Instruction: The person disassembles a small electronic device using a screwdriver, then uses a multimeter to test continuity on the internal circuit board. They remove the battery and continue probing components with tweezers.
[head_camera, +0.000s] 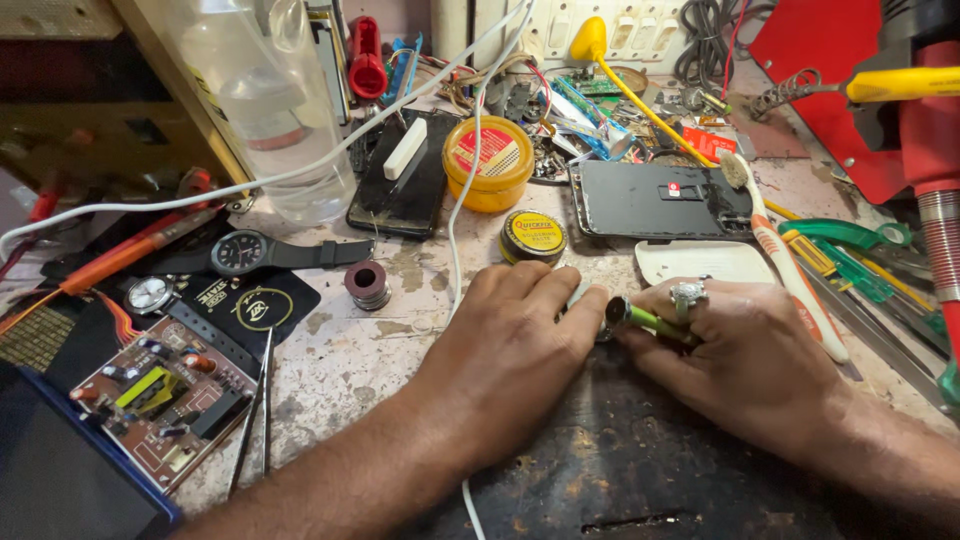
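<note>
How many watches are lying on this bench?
2. A black wristwatch lies left of the solder spool; a small silver watch sits below-left of it, above the circuit board. Clutter may hide others.

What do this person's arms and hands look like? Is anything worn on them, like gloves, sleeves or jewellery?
Both forearms are bare, with no sleeves in view and no gloves. The left hand shows no jewellery. The right hand wears one large silver-coloured ring with a chunky ornate top on a finger. No watch or bracelet shows on either wrist.
</note>
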